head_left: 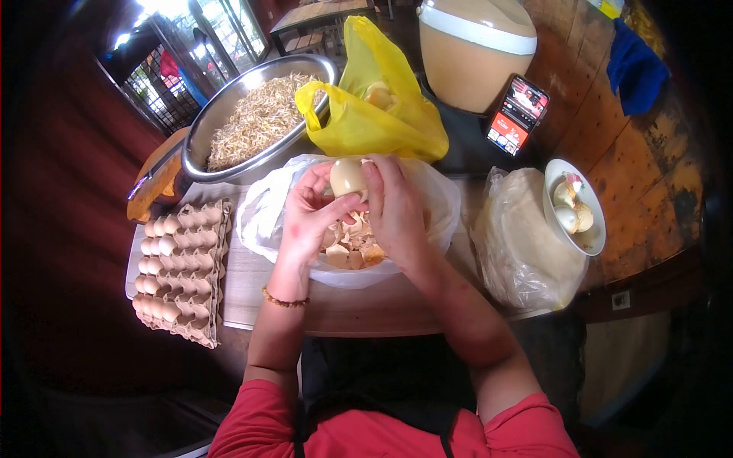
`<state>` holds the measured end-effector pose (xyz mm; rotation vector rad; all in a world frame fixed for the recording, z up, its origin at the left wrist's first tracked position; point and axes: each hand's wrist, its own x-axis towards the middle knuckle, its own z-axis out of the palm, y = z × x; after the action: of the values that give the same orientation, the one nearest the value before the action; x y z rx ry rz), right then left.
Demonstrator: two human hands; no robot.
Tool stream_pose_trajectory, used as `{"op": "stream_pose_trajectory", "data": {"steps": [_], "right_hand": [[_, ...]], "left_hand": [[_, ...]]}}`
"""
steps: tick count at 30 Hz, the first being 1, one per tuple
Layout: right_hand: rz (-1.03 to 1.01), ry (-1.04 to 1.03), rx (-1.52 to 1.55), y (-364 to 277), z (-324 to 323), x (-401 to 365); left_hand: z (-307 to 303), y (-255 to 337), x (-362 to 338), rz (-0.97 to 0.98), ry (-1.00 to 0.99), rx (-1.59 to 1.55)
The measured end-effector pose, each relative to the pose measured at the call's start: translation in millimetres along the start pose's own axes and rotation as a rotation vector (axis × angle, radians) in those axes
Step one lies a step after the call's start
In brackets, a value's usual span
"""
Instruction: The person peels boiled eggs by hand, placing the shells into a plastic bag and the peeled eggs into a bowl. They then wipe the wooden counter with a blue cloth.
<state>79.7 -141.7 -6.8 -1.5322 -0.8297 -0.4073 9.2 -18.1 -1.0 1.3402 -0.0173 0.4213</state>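
A smooth, pale egg (348,177), which looks at least partly peeled, is pinched between my two hands. My left hand (314,210) curls its fingers and thumb round the left and lower side. My right hand (395,210) has its fingers closed at the egg's right edge; its fingertips are partly hidden. Below the hands, broken eggshells (347,252) lie in a container lined with a white plastic bag (263,206). Brown eggs (159,265) fill part of a cardboard egg tray (206,282) on the left.
Behind my hands stand a steel basin (324,70) of thin pale strands (256,122) and a yellow plastic bag (366,130). A rice-cooker-like appliance (473,69) and a phone (518,114) are beyond. At right, a bowl (588,243) with egg pieces sits against a clear plastic bag (519,237).
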Motion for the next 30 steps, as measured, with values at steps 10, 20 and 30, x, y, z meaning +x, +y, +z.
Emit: {"op": "stream_pose_trajectory", "data": {"steps": [10, 20, 30], "right_hand": [[0.189, -0.022, 0.244, 1, -3, 4], [0.193, -0.078, 0.157, -3, -3, 1], [0.173, 0.003, 0.137, 1, 1, 0]], "left_hand": [[-1, 0, 0, 0.031, -0.015, -0.028], [6, 2, -2, 0.015, -0.037, -0.021], [3, 3, -1, -0.026, -0.038, -0.035]]}}
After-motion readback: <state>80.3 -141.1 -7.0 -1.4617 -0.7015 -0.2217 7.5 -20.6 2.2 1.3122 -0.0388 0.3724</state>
